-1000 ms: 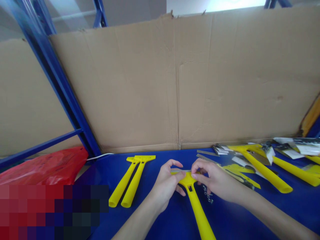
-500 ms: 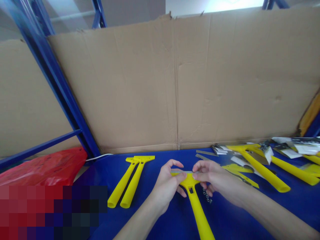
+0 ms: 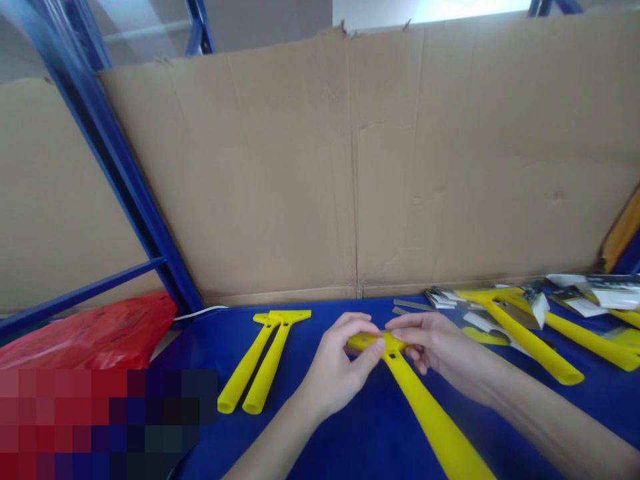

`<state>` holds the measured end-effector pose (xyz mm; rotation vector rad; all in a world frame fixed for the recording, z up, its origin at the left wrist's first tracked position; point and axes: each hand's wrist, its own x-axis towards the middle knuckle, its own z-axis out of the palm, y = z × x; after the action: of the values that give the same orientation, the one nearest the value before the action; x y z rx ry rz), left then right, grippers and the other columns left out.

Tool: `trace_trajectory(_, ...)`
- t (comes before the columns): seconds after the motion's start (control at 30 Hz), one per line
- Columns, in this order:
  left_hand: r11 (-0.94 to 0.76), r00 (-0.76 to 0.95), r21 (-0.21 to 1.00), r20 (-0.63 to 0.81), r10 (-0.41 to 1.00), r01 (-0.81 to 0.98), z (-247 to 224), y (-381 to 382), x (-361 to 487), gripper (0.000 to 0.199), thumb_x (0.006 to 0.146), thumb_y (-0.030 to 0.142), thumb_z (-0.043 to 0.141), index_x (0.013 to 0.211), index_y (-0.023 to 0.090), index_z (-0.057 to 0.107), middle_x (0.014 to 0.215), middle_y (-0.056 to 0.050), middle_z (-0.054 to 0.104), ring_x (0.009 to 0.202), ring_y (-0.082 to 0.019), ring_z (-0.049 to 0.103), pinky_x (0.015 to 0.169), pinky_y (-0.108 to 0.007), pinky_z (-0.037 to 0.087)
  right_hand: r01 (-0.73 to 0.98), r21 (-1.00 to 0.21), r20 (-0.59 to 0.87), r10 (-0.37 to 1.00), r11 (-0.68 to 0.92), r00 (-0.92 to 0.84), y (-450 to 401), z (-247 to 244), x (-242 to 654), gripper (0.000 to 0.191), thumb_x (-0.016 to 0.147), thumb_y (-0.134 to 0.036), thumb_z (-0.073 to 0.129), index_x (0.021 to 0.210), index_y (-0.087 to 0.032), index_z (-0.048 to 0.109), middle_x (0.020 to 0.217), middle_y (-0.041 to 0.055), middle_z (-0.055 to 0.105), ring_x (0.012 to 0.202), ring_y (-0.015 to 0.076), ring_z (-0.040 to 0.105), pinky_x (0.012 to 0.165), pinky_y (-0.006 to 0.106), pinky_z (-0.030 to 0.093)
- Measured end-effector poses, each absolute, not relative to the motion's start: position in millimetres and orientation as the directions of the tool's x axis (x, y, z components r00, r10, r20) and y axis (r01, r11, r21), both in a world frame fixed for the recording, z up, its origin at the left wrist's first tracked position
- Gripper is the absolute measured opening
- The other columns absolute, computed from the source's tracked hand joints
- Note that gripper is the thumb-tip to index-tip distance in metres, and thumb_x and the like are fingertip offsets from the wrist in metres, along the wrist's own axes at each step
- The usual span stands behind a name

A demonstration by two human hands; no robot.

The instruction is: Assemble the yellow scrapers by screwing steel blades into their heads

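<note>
A yellow long-handled scraper (image 3: 430, 413) is held between my two hands, its handle slanting down to the lower right. My left hand (image 3: 340, 363) grips the left end of the scraper's head, thumb on the near face and fingers behind. A small round screw or hole shows there. My right hand (image 3: 433, 340) pinches the right end of the head with thumb and fingertips. The fingers cover much of the head, so I cannot tell whether a blade sits in it. Thin metal blades (image 3: 413, 305) lie just beyond my right hand.
Two yellow scrapers (image 3: 270, 357) lie at left on the blue table (image 3: 370, 433). On the right are more yellow scrapers (image 3: 530, 337), a yellow plate (image 3: 485, 335) and printed packaging (image 3: 613, 291). A red bag (image 3: 100, 327) lies far left; a cardboard wall (image 3: 280, 180) stands behind.
The scraper has tilted, its handle swinging right and its head rising slightly. The metal edge on the head no longer shows. The small metal parts beneath and a yellow strip at right are out of sight.
</note>
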<state>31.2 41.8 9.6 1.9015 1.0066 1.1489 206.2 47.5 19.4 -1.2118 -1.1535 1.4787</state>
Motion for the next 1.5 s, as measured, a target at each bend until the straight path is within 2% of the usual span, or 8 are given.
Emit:
trace_trajectory(0.13,-0.716,0.463,0.574,0.548,0.697,0.397,15,35,24,0.032,0.075,0.024,0.064,0.107,0.022,0.064,0.117,-0.010,0.059,0.112,-0.025,0.051,0.100,-0.044,0.037,-0.103,-0.964,-0.230,0.961,-0.247,-0.153,46,20,209,0.011,0.069,-0.010,0.062,0.079,-0.013,0.065,0.052,-0.0042,0.052,0.042,0.0039,0.041,0.036,0.015,0.032)
trace_trajectory(0.3,-0.795,0.597,0.439,0.526,0.605,0.418,17,29,27,0.047,0.076,0.012,0.057,0.122,0.020,0.056,0.118,-0.010,0.061,0.108,-0.025,0.053,0.097,-0.040,0.041,-0.146,-0.950,-0.250,0.952,-0.277,-0.178,43,21,208,0.011,0.063,-0.012,0.063,0.073,-0.015,0.066,0.052,-0.0039,0.051,0.044,0.0055,0.040,0.038,0.017,0.033)
trace_trajectory(0.57,-0.846,0.684,0.138,0.528,0.503,0.515,4,35,25,0.044,0.086,0.007,0.039,0.126,0.020,0.054,0.115,-0.012,0.063,0.100,-0.024,0.057,0.086,-0.037,0.048,-0.202,-0.940,-0.225,0.946,-0.274,-0.231,40,19,204,0.014,0.063,-0.014,0.065,0.077,-0.014,0.066,0.050,-0.0044,0.053,0.041,0.0051,0.040,0.039,0.018,0.030)
trace_trajectory(0.77,-0.837,0.736,0.035,0.458,0.498,0.546,7,33,24,0.043,0.086,0.008,0.038,0.125,0.018,0.052,0.111,-0.015,0.064,0.097,-0.028,0.058,0.079,-0.041,0.048,-0.184,-0.941,-0.247,0.949,-0.283,-0.194,37,19,201,0.011,0.066,-0.010,0.058,0.074,-0.013,0.066,0.050,-0.0034,0.053,0.042,0.0054,0.041,0.041,0.018,0.031)
trace_trajectory(0.97,-0.790,0.691,0.171,0.401,0.601,0.588,9,28,27,0.038,0.084,0.008,0.040,0.116,0.020,0.055,0.104,-0.013,0.064,0.095,-0.027,0.058,0.073,-0.036,0.049,-0.167,-0.931,-0.291,0.936,-0.325,-0.197,41,14,205,0.013,0.074,-0.015,0.053,0.080,-0.015,0.065,0.052,-0.0023,0.054,0.045,0.0079,0.047,0.043,0.019,0.035)
trace_trajectory(1.2,-0.513,0.436,0.786,0.350,0.829,0.344,1,32,37,0.014,0.080,0.019,0.053,0.089,0.020,0.063,0.086,-0.008,0.063,0.085,-0.022,0.060,0.074,-0.031,0.051,-0.116,-0.942,-0.277,0.924,-0.315,-0.266,42,19,214,0.017,0.077,-0.027,0.052,0.091,-0.019,0.059,0.063,0.0018,0.062,0.047,0.0115,0.053,0.042,0.021,0.039)
trace_trajectory(1.33,-0.078,0.325,0.993,0.044,0.945,0.092,-3,36,46,0.019,0.078,0.027,0.057,0.093,0.014,0.057,0.084,-0.007,0.058,0.076,-0.020,0.061,0.050,-0.027,0.053,0.227,-0.964,-0.183,0.965,-0.139,-0.189,43,22,232,0.024,0.081,-0.038,0.049,0.095,-0.020,0.054,0.062,-0.0003,0.060,0.042,0.0104,0.051,0.034,0.019,0.034)
trace_trajectory(1.5,0.265,0.303,0.950,-0.207,0.930,-0.165,0,41,42,0.019,0.078,0.018,0.056,0.095,0.012,0.050,0.090,-0.009,0.060,0.073,-0.018,0.063,0.043,-0.024,0.052,0.674,-0.721,-0.104,0.935,0.163,-0.338,45,10,252,0.012,0.078,-0.029,0.056,0.072,-0.019,0.060,0.055,-0.0033,0.054,0.043,0.0080,0.047,0.039,0.018,0.034)
